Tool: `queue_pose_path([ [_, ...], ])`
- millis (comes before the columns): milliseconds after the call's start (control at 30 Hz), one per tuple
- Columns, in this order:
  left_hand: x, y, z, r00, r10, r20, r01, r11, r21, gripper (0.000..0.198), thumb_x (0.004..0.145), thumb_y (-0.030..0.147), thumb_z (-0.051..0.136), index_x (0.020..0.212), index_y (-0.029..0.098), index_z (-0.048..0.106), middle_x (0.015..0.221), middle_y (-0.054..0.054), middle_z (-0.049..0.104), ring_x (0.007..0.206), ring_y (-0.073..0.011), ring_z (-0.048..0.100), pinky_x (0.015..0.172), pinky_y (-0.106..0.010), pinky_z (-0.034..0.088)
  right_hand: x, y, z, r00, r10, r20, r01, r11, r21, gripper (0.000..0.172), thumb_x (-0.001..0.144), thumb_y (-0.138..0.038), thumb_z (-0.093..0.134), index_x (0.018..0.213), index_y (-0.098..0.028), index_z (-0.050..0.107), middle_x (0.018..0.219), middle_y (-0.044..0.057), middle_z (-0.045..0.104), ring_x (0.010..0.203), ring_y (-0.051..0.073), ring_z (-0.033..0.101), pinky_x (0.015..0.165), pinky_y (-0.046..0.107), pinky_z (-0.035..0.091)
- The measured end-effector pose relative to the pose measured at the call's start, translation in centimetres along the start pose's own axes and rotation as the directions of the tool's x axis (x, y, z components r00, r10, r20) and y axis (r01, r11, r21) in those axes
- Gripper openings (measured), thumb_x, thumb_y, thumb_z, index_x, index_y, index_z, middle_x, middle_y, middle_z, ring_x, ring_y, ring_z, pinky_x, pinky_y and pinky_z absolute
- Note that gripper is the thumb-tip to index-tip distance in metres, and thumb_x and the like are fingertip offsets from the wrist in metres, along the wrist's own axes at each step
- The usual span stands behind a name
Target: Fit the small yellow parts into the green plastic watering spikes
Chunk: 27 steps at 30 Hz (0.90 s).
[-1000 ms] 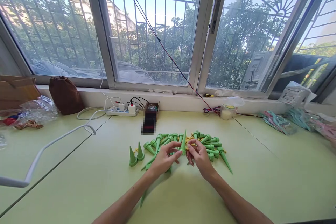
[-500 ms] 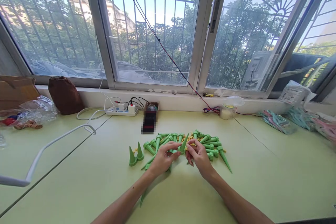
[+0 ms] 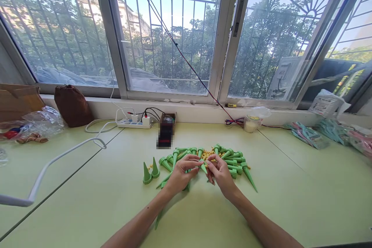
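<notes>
Closest thing on the tabletop point(image 3: 192, 221) was a green spike point(image 3: 158, 220) poking out from under the left arm point(image 3: 147, 215), tip toward the person. Past that, the hands were up close together, both occupied. The left hand point(image 3: 183, 174) had its fingertips closed on a green cone point(image 3: 204, 168). The right hand point(image 3: 221, 170) was just beside it, apparently pinching a small yellow piece point(image 3: 207, 166), but that bit was so tiny I couldn't tell if it touched the cone.

So the cone sat right in the gap between the hands, and the left was the nearer one since it had the grip. Its long axis ran on a slant: tip down toward the person and slightly right, wide end up and away. That was the big change, btw. Half a second earlier the tip pointed up and leaned right, so the cone had basically flipped while the hands barely shifted.

Off to the left, two upright cones point(image 3: 147, 175) stood near each other. Behind the hands were loose yellow pieces point(image 3: 208, 154), easier to see with the cone tipped down, and green spikes point(image 3: 231, 162) lay on either side. Way back: a power strip point(image 3: 135, 124).
</notes>
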<state>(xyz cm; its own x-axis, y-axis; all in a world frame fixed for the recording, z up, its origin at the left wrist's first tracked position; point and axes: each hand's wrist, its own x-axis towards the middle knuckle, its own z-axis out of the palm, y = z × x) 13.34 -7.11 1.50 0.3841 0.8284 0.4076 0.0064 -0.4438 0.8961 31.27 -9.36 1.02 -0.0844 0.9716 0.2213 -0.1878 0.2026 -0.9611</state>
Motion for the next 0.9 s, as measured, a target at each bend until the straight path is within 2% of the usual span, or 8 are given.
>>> queue_pose_path([
  [100, -0.1, 0.4, 0.3, 1.0, -0.022, 0.006, 0.022, 1.0, 0.017, 0.02, 0.085, 0.033, 0.068, 0.096, 0.021, 0.08, 0.116, -0.012, 0.064, 0.113, -0.0266, 0.062, 0.09, -0.036, 0.056, 0.0, 0.1, 0.0, 1.0, -0.007, 0.004, 0.007, 1.0, -0.002, 0.04, 0.084, -0.056, 0.068, 0.086, -0.021, 0.049, 0.049, -0.009, 0.054, 0.032, 0.006, 0.041, 0.032, 0.017, 0.031],
  [167, -0.2, 0.8, 0.6, 0.999, -0.037, -0.001, 0.037, 0.998, 0.045, 0.022, 0.086, 0.03, 0.065, 0.102, 0.021, 0.077, 0.117, -0.011, 0.063, 0.112, -0.0249, 0.062, 0.089, -0.035, 0.056, 0.1, 0.3, 0.1, 1.0, -0.014, 0.004, 0.014, 1.0, -0.006, 0.039, 0.086, -0.055, 0.067, 0.087, -0.021, 0.049, 0.051, -0.009, 0.054, 0.032, 0.006, 0.042, 0.032, 0.017, 0.031],
  [300, -0.3, 1.1, 1.3, 0.992, -0.081, -0.1, 0.087, 0.995, 0.057, 0.028, 0.086, 0.029, 0.064, 0.113, 0.02, 0.065, 0.113, -0.008, 0.065, 0.101, -0.02, 0.064, 0.087, -0.033, 0.056, 0.2, 0.6, 0.1, 0.998, -0.058, -0.011, 0.058, 0.998, -0.033, 0.036, 0.09, -0.053, 0.065, 0.089, -0.021, 0.048, 0.053, -0.008, 0.055, 0.034, 0.006, 0.042, 0.033, 0.017, 0.032],
  [367, -0.3, 1.0, 1.4, 0.981, -0.099, -0.17, 0.104, 0.994, 0.025, 0.025, 0.085, 0.034, 0.066, 0.105, 0.019, 0.061, 0.105, -0.006, 0.064, 0.091, -0.0179, 0.065, 0.079, -0.029, 0.056, 0.2, 0.7, 0.0, 0.996, -0.083, -0.02, 0.081, 0.995, -0.055, 0.035, 0.091, -0.053, 0.063, 0.089, -0.021, 0.048, 0.053, -0.009, 0.054, 0.034, 0.006, 0.041, 0.034, 0.017, 0.031],
  [467, -0.2, 0.8, 1.3, 0.963, -0.112, -0.244, 0.129, 0.99, 0.052, 0.029, 0.087, 0.045, 0.065, 0.08, 0.019, 0.053, 0.075, 0.001, 0.055, 0.066, -0.0129, 0.056, 0.057, -0.022, 0.047, 0.1, 0.6, 0.1, 0.993, -0.119, -0.018, 0.117, 0.989, -0.092, 0.034, 0.093, -0.053, 0.061, 0.089, -0.021, 0.048, 0.055, -0.008, 0.053, 0.035, 0.006, 0.04, 0.035, 0.018, 0.031],
  [533, -0.2, 0.7, 1.3, 0.968, -0.131, -0.216, 0.154, 0.984, 0.093, 0.04, 0.089, 0.051, 0.06, 0.068, 0.02, 0.045, 0.06, 0.005, 0.044, 0.053, -0.0103, 0.043, 0.048, -0.021, 0.036, -0.1, 0.5, 0.2, 0.99, -0.14, 0.003, 0.14, 0.984, -0.113, 0.034, 0.094, -0.053, 0.06, 0.09, -0.021, 0.048, 0.057, -0.008, 0.053, 0.037, 0.006, 0.041, 0.037, 0.018, 0.033],
  [633, -0.4, 0.7, 1.3, 0.982, -0.149, -0.116, 0.163, 0.979, 0.121, 0.048, 0.091, 0.056, 0.055, 0.062, 0.02, 0.042, 0.052, 0.007, 0.037, 0.047, -0.0095, 0.033, 0.045, -0.023, 0.027, -0.5, 0.4, 0.4, 0.985, -0.167, 0.035, 0.17, 0.974, -0.148, 0.032, 0.096, -0.051, 0.058, 0.091, -0.021, 0.049, 0.06, -0.006, 0.054, 0.042, 0.007, 0.043, 0.04, 0.019, 0.035],
  [900, -0.7, 1.1, 1.2, 0.988, -0.138, -0.07, 0.148, 0.974, 0.172, 0.045, 0.088, 0.056, 0.059, 0.063, 0.019, 0.05, 0.054, 0.005, 0.04, 0.051, -0.0106, 0.033, 0.048, -0.024, 0.027, -0.6, 0.6, 0.2, 0.985, -0.165, 0.059, 0.173, 0.969, -0.177, 0.031, 0.097, -0.05, 0.057, 0.09, -0.021, 0.05, 0.06, -0.005, 0.055, 0.042, 0.008, 0.043, 0.04, 0.02, 0.035],
])
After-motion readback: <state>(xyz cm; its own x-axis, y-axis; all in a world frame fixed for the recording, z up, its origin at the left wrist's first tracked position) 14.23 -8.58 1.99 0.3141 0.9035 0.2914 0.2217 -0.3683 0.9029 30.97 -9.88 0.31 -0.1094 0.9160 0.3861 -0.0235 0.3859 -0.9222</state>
